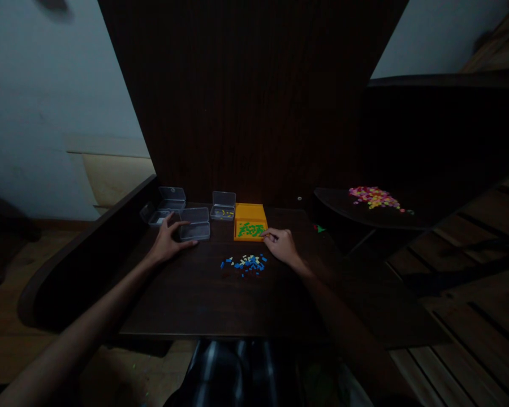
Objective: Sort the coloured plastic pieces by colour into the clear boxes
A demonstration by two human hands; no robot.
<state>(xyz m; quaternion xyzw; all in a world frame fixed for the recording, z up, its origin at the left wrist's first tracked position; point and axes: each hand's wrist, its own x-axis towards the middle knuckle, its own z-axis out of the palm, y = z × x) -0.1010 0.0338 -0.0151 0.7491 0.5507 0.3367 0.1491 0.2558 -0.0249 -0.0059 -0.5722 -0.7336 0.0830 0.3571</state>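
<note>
My left hand is at the left end of a clear plastic box with its lid folded back. Its thumb lies along the front edge and a finger near the hinge, gripping the box between them. My right hand is closed in a pinch at the front right corner of an open orange plastic box. Small green pieces are spread inside that box. In front of both boxes lies a loose pile of small blue and cream pieces on the dark table.
Another open clear box holds a few yellow pieces. A further clear box stands at the back left. Pink and yellow bits are heaped on a side shelf. A raised side panel borders the table's left.
</note>
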